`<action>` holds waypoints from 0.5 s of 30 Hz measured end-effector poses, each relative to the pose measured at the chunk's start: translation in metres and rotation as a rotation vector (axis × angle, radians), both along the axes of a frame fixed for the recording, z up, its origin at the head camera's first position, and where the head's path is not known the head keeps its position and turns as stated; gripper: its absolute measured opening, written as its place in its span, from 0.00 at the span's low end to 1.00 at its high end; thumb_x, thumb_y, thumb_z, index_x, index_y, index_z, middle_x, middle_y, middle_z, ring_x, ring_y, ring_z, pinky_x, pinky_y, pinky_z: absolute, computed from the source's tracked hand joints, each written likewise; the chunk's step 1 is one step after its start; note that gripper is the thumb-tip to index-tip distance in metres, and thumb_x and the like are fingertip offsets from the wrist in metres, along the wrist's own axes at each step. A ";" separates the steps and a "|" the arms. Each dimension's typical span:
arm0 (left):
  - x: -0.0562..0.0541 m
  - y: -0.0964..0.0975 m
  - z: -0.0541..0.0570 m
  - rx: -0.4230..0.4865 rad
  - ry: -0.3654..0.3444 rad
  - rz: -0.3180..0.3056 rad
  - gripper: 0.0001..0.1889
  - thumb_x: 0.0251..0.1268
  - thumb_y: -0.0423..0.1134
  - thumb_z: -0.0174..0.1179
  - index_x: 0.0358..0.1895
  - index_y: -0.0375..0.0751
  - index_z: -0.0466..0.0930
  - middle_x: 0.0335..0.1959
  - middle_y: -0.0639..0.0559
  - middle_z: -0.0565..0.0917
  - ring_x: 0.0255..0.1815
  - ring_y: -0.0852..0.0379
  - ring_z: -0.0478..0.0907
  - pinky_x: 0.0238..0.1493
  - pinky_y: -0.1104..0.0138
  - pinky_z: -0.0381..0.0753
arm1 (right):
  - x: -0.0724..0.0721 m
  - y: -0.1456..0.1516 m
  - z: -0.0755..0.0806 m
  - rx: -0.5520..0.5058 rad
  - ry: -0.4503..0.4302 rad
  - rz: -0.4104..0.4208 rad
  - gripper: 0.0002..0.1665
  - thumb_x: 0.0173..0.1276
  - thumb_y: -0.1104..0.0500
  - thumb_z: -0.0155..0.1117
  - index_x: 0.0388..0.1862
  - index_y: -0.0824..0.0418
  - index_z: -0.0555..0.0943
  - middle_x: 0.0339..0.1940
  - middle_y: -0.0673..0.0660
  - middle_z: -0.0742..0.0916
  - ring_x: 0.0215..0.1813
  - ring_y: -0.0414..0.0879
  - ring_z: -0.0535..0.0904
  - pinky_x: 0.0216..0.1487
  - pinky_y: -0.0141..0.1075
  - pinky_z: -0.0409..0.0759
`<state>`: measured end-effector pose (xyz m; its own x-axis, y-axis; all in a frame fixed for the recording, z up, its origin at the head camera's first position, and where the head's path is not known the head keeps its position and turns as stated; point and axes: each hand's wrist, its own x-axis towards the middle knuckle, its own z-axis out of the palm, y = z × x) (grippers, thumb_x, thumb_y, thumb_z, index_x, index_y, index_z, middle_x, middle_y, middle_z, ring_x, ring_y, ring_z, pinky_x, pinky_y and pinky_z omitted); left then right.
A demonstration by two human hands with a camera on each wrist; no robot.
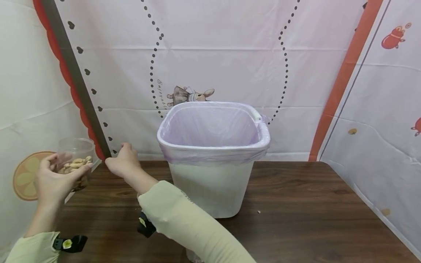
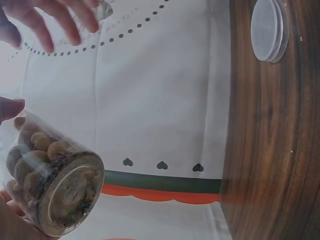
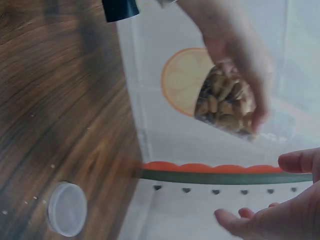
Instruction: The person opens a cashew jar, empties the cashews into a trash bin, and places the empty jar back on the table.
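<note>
My left hand (image 1: 54, 182) grips a clear plastic jar (image 1: 76, 143) at the left of the head view. Peanuts (image 1: 75, 165) in their shells fill its lower part. The left wrist view shows the jar's base (image 2: 75, 195) tilted toward the camera, with dark bits at the bottom. To the right of the jar, apart from it, my right hand (image 1: 124, 160) reaches out with its fingers loosely extended and nothing in them. A round whitish lid (image 3: 67, 209) lies on the table in both wrist views; my right arm may hide it in the head view.
A white bin (image 1: 210, 186) with a thin purple liner (image 1: 210, 155) over its rim stands mid-table. Small crumbs (image 1: 258, 212) dot the brown wooden table (image 1: 296, 204). Printed cloth (image 1: 223, 69) walls surround it. Something clear (image 1: 192, 255) partly shows below my right sleeve.
</note>
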<state>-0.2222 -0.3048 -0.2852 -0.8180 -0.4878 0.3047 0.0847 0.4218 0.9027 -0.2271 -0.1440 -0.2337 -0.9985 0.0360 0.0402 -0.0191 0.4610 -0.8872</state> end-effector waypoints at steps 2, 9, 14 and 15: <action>0.000 0.001 0.003 0.009 0.019 -0.007 0.42 0.41 0.39 0.72 0.63 0.51 0.59 0.43 0.74 0.71 0.52 0.72 0.66 0.41 0.88 0.64 | 0.002 0.005 0.006 -0.026 0.027 0.034 0.30 0.51 0.58 0.65 0.55 0.51 0.70 0.48 0.47 0.78 0.50 0.38 0.73 0.46 0.31 0.73; -0.003 0.005 0.014 -0.010 0.013 -0.014 0.43 0.42 0.40 0.72 0.65 0.49 0.58 0.53 0.65 0.73 0.55 0.70 0.67 0.39 0.89 0.65 | 0.013 0.020 0.031 -0.069 0.133 0.156 0.34 0.51 0.57 0.64 0.59 0.49 0.68 0.52 0.45 0.78 0.51 0.35 0.72 0.48 0.27 0.71; -0.005 0.010 0.024 -0.037 0.076 -0.076 0.40 0.43 0.38 0.71 0.62 0.48 0.60 0.49 0.66 0.74 0.50 0.72 0.69 0.38 0.89 0.66 | 0.023 0.033 0.053 -0.079 0.174 0.188 0.37 0.51 0.55 0.65 0.62 0.46 0.65 0.53 0.43 0.77 0.51 0.35 0.73 0.48 0.27 0.70; -0.005 0.012 0.027 -0.029 0.089 -0.090 0.38 0.42 0.37 0.71 0.60 0.50 0.61 0.47 0.67 0.74 0.48 0.74 0.70 0.37 0.89 0.66 | 0.024 0.036 0.057 -0.088 0.178 0.197 0.37 0.51 0.55 0.65 0.62 0.45 0.65 0.53 0.44 0.77 0.51 0.36 0.73 0.48 0.27 0.70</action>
